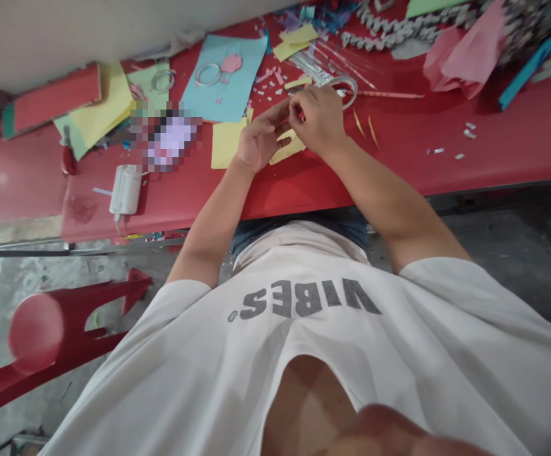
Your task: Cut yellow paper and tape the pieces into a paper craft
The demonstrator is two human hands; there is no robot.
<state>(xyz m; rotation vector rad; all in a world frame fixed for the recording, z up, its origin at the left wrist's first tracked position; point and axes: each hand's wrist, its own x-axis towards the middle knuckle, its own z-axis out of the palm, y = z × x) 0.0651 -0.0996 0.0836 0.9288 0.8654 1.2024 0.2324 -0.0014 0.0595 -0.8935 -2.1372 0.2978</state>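
Note:
My left hand [262,140] is over the table with its palm partly up, its fingers stretched toward the right hand and its thumb apart. Against those fingertips, my right hand [319,117] is closed in a pinch. Whatever it pinches is hidden or too small to name. Under and beside both hands lie yellow paper pieces [225,147]. A roll of tape [353,95] sits just behind the right hand, with a red pencil [389,95] alongside. Two thin yellow slips [373,131] lie to the right of my right wrist.
The red table [446,152] holds blue paper [228,69] with a tape ring [208,75], paper scraps, a white charger-like block [126,190], a blurred-out phone-like thing [171,140], pink crumpled paper [465,57] and a blue stick-shaped tool [527,73]. A red chair [66,323] stands at lower left.

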